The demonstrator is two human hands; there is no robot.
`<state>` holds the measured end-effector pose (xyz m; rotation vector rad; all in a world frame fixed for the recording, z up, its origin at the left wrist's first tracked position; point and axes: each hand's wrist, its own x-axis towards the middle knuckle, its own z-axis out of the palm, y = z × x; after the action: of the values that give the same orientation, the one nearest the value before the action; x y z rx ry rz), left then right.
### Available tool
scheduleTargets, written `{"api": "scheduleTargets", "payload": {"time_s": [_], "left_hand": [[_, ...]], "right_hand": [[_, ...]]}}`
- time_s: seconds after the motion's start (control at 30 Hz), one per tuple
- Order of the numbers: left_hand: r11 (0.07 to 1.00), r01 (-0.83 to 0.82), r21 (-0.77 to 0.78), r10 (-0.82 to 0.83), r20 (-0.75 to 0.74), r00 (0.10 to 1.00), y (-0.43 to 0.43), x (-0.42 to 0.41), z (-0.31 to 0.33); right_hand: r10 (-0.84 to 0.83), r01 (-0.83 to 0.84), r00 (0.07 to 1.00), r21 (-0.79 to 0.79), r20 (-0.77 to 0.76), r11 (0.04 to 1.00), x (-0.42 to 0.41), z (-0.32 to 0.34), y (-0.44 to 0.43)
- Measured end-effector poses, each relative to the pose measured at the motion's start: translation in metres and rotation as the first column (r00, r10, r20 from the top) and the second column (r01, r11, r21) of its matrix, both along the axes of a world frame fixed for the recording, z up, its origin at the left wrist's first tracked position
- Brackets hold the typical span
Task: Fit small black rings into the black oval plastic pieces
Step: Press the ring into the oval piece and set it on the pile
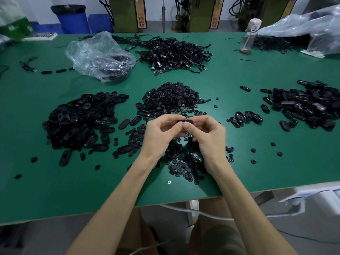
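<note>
**Both hands pinch one oval piece above the rings**

Your fingertips [186, 126] meet at mid-table, curled inward and pressed against a single black oval piece [187, 122]. Your left hand [161, 132] pinches it from one side and your right hand [207, 132] from the other, thumbs touching just below it. Whether a ring sits in the piece is hidden by your fingers.

Under your wrists lie scattered small rings [184, 163], and just beyond your hands rises the main ring heap [173, 97]. To your left is a large pile of oval pieces [79, 120]; to your right is a second pile [303, 107], with a few ovals [245, 116] lying between it and your hands.

Further back on the green table [257, 168] are a tangle of black cables [174, 52], a crumpled clear bag [99, 52] and a clear bottle [248, 37].
</note>
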<state>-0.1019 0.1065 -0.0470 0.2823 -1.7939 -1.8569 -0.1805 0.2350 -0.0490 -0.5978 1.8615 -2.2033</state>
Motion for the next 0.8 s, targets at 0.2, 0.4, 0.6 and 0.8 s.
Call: {"api": "scheduleTargets", "payload": {"time_s": [0.2,0.4,0.6,0.8], "left_hand": [[0.998,0.015,-0.066,-0.013,0.037,0.999,-0.0013,0.0007,-0.0007],[0.995,-0.012,-0.104,0.018,0.055,0.998,-0.0006,0.0007,-0.0011],[0.987,-0.053,-0.152,0.068,0.097,0.993,-0.0001,-0.0024,-0.0018],[0.976,-0.073,-0.206,0.103,0.138,0.985,0.0013,-0.0023,-0.002]], "right_hand": [[0.024,-0.023,0.999,-0.034,0.037,0.999,0.0023,0.0008,0.0026],[0.035,-0.034,0.999,-0.035,0.039,0.999,0.0033,0.001,0.0028],[0.031,-0.031,0.999,0.013,-0.021,0.999,0.0044,0.0005,0.0007],[0.037,-0.037,0.999,0.061,0.009,0.997,0.0031,-0.0008,0.0019]]}}
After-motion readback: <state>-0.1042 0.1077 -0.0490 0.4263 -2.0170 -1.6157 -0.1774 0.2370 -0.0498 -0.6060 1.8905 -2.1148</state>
